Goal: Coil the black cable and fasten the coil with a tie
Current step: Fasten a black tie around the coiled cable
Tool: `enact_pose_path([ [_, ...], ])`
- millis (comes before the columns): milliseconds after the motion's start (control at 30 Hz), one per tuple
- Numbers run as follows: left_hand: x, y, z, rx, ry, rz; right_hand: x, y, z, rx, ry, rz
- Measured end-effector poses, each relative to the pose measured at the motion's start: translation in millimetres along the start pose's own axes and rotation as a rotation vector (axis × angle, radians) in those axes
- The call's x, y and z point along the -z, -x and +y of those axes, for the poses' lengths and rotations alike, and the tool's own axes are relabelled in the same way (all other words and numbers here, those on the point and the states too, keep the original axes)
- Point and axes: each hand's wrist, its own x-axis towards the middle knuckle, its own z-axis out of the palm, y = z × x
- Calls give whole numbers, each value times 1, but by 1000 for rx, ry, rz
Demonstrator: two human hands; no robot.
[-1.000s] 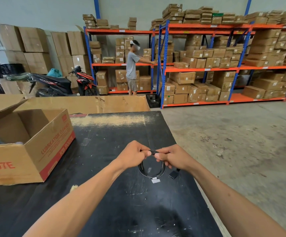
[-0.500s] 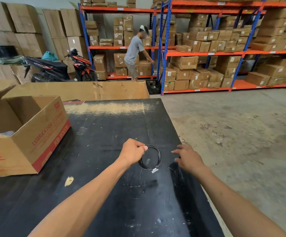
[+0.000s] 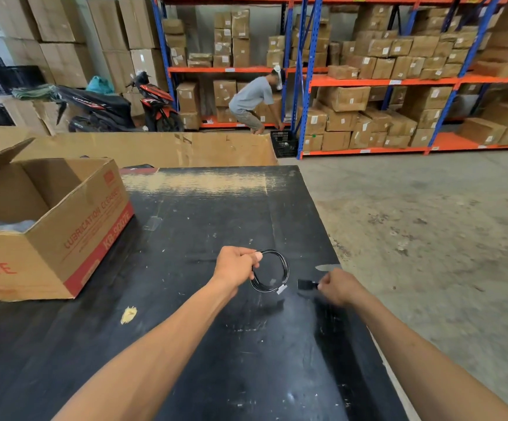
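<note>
The black cable is wound into a small round coil with a white tag at its lower edge. My left hand pinches the coil at its upper left and holds it just above the black table. My right hand is to the right of the coil, near the table's right edge, with its fingers closed on a small flat black tie piece. The tie piece and the coil are a little apart.
An open cardboard box stands on the table's left side. A flat cardboard sheet lies behind the table. Concrete floor runs along the right. A person bends at shelving racks far back, beside a parked scooter.
My right hand let go of the coil, moved right and took hold of the small black tie piece. My left hand keeps the coil. The view tilted downward.
</note>
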Motion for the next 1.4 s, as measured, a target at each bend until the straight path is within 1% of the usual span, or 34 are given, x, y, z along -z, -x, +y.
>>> enact_pose_path([
  [100,-2,2,2,8,107,69,21,12,-9,-4,-298,56],
  [167,-3,3,6,-4,165,105,31,23,-17,30,-467,106],
  [267,-8,7,15,-28,222,129,39,38,-32,72,-602,136],
  [400,-20,20,26,-100,191,51,33,56,-47,59,-631,158],
  [500,-26,33,31,-228,90,-39,28,63,-55,31,-727,208],
  [600,-27,41,33,-320,-7,-78,30,67,-65,51,-874,252],
  [700,-27,47,35,-296,27,-97,35,74,-72,124,-982,218],
  [767,-26,49,38,-228,147,-121,37,78,-73,189,-967,161],
  [833,-24,53,44,-167,242,-181,39,81,-73,234,-928,112],
  [933,-16,60,53,-169,249,-243,41,81,-73,232,-958,63],
  [1067,-14,59,48,-195,247,-259,45,79,-74,215,-1029,24],
  [1167,-12,60,48,-189,239,-211,47,78,-75,168,-1083,54],
  [1233,-12,57,46,-149,251,-158,47,77,-76,121,-1128,74],
  [1333,-12,54,42,-135,237,-96,47,79,-78,84,-1197,39],
  [1400,-10,55,41,-183,152,-54,48,80,-81,64,-1266,-4],
])
